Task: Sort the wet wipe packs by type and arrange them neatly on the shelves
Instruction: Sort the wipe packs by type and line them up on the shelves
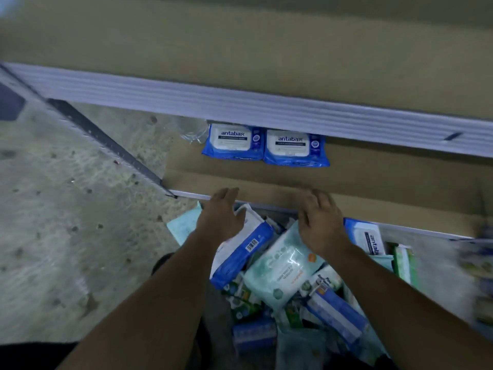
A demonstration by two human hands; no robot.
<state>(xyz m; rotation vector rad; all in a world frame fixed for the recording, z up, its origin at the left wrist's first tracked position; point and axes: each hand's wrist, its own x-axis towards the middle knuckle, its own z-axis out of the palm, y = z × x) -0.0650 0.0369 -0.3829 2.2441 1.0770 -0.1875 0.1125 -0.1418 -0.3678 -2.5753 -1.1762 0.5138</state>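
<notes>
Head view: packs [277, 271] lie under left hand [221, 213] and right hand [321, 225] (grips spread).

L shelf pack [232, 141], R shelf pack [295, 148]: "antabax"; pile pack [369, 238]: "antaba", rest hidden.

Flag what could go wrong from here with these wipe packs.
1. The left hand touches a blue pack leaning in a loose mixed pile; lifting it may topple neighbours.
2. The green pack under the right hand differs from the two antabax packs on the shelf; placed beside them, types would mix.
</notes>
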